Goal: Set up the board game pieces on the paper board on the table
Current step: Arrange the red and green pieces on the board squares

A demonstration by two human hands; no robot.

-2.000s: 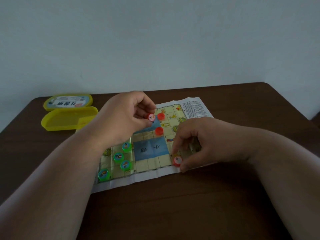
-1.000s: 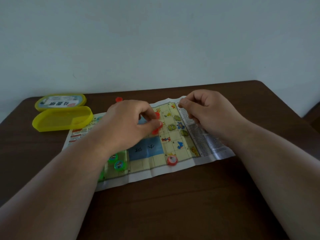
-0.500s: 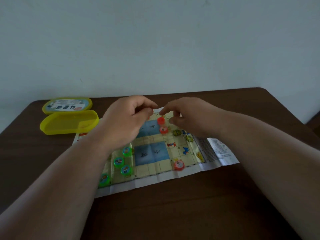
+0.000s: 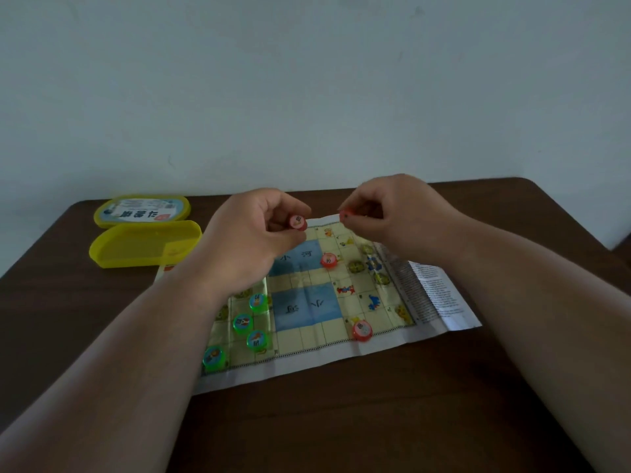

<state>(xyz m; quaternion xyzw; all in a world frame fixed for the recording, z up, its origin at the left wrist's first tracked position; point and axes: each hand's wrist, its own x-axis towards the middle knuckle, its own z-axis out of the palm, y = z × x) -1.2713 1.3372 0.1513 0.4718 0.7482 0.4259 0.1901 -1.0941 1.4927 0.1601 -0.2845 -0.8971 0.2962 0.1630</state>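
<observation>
The paper board (image 4: 307,360) lies flat on the dark wooden table (image 4: 341,431). My left hand (image 4: 249,240) hovers over the board's far left part and pinches a red round piece (image 4: 297,221) between thumb and fingers. My right hand (image 4: 392,213) hovers over the far edge and pinches another red piece (image 4: 346,215), mostly hidden by the fingers. Two red pieces rest on the board, one by the upper blue square (image 4: 328,260), one at the near edge (image 4: 362,330). Several green pieces (image 4: 243,324) sit on the board's near left squares.
A yellow plastic case (image 4: 143,245) lies open at the table's back left, with its labelled lid (image 4: 141,211) just behind it. The pale wall rises behind the table. The table's right corner is rounded.
Both hands have risen off the board. My right hand has lifted a red piece from the far squares and drawn back to the right; my left hand still holds its red piece.
</observation>
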